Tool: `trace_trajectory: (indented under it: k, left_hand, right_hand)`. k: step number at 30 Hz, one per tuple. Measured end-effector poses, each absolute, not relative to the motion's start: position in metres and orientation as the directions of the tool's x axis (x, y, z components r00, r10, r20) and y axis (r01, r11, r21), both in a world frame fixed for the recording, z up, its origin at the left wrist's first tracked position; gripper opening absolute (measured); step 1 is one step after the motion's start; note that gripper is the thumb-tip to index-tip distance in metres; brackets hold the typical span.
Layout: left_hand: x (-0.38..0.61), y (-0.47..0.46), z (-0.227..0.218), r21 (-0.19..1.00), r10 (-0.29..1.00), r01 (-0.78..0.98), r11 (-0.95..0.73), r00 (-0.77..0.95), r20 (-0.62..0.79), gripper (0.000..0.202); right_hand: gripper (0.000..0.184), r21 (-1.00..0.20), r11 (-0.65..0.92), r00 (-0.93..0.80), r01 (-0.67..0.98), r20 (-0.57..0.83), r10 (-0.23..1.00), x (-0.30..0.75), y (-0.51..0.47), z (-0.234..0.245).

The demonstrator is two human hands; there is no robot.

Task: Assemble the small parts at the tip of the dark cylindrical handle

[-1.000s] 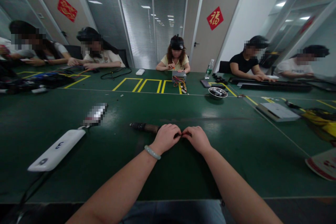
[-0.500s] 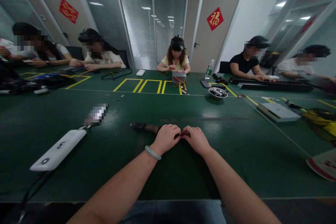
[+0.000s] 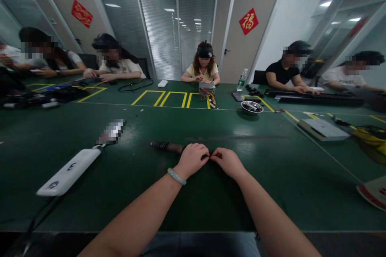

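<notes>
Head camera view shows, at the centre of the frame, the left hand (image 3: 193,160) and the right hand (image 3: 228,162) of the person, with their fingertips nearly meeting above a dark green table (image 3: 169,122). On both hands the fingers are bent inward, and the thumb is near to the forefinger with very little opening; whether a small part is pinched between them, I cannot tell. A long dark tool with a black ringed end and a brownish body (image 3: 169,147) lies on the table, left of centre; its other end is hidden by the left hand, so the grip upon it is not clear. A pale green bracelet (image 3: 176,176) is around the left wrist.

Regarding containers, a round shiny metal bowl (image 3: 252,113) stands right of centre, in the upper half, and small dark pieces (image 3: 252,106) lie inside it. Behind it, a clear plastic bottle with a green label (image 3: 241,81) stands upright; its content is not distinguishable. At the right of the frame rests a flat pale grey box (image 3: 327,128), whose inside cannot be seen. At the lower left lies a white rounded block marked "3" (image 3: 69,172).
</notes>
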State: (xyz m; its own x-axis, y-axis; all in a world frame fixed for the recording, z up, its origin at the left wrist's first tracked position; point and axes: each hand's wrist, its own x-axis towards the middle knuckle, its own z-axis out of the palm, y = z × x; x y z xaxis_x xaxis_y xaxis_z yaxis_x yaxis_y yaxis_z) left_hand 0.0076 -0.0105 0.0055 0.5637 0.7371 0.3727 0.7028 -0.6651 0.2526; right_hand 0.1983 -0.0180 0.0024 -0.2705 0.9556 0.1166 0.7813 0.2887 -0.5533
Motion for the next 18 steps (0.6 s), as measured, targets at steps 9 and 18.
trace_trajectory:
  k: [9,18]
  left_hand:
    - [0.009,-0.008,0.002,0.24,0.75,0.721,-0.649,0.556,0.358,0.005]
    - [0.009,-0.008,0.003,0.257,0.756,0.72,-0.644,0.549,0.358,0.008]
  right_hand:
    - [0.013,-0.481,0.312,-0.228,0.82,0.226,0.947,0.188,-0.02,-0.003]
    - [0.013,-0.581,0.31,-0.237,0.753,0.201,0.95,0.183,-0.014,-0.011]
